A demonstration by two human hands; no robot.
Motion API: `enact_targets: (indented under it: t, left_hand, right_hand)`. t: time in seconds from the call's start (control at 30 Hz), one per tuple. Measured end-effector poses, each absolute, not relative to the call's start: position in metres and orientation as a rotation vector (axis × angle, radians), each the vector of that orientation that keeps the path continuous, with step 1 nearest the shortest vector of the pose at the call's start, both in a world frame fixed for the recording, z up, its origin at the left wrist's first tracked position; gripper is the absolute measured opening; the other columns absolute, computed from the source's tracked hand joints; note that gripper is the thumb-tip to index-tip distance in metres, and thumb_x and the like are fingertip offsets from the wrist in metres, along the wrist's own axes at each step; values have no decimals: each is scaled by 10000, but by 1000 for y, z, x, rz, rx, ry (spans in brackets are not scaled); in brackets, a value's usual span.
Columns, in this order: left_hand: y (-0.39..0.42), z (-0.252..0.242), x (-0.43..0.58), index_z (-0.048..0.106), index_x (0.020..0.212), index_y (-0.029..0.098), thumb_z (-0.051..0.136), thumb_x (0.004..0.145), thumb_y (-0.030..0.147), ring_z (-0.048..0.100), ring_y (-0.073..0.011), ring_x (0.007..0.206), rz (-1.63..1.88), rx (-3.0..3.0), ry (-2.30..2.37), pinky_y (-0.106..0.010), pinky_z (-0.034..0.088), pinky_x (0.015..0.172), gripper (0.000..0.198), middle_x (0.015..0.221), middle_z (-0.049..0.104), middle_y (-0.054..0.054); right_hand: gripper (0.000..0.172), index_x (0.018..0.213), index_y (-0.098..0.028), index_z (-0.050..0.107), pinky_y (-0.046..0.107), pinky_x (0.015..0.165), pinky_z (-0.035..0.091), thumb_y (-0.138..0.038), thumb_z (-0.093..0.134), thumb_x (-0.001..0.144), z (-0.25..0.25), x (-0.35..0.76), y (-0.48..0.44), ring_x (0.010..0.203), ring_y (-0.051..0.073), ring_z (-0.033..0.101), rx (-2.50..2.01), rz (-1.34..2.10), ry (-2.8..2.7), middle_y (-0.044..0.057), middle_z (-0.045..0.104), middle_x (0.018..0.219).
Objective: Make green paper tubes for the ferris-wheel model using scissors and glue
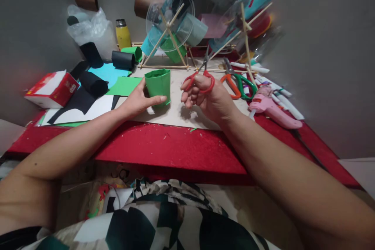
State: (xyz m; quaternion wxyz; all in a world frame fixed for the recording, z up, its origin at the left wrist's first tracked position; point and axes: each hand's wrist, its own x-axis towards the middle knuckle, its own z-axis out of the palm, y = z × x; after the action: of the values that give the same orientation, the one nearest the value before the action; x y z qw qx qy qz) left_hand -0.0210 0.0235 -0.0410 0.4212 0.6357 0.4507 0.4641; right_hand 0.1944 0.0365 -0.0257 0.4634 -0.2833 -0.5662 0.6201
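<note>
Patterned clothing (129, 226) covers your lap at the bottom of the view, and beyond it runs the red front of the worktop (170, 144). Your left hand (145, 99) is closed around a green paper cup (159, 86), thumb across its front near the base and fingers mostly hidden behind. You have it upright over the pale board (177, 86); whether its base touches the board, you cannot tell. Your right hand (211, 99) is closed on the red-handled scissors (209, 75), thumb in one loop, with the blades pointing up and away from you, well apart from the cup. By the look of it, you are at the trimming or checking stage of this paper piece, with a green scrap (193, 129) near the board's front edge. Another cut would call for turning the blades toward the rim while your left hand holds the cup lightly, since thin paper could crease. Behind both hands stands the stick frame (168, 26). To your right lies the pink glue gun (274, 113); to your left, a black paper roll (92, 83) sits beside the red box (52, 90).
</note>
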Motion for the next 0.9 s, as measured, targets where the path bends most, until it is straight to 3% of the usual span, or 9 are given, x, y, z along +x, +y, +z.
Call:
enact_targets:
  t: [0.53,0.9]
  left_hand:
    - [20,-40,-24,531,1135,205,858,572,328,619,-310,1070,1125,1425,1120,-427,499,891,663,1103,666,-101]
    - [17,-35,-25,529,1135,152,860,579,347,594,-307,1096,1118,1423,1116,-432,486,896,676,1079,666,-133]
  right_hand:
    - [388,787,-161,688,151,389,395,-547,711,766,-26,190,29,372,61,517,-706,1604,-1286,-23,646,503]
    - [405,785,-159,691,167,395,364,-561,723,747,-26,190,25,372,66,501,-779,1638,-1189,-19,640,499]
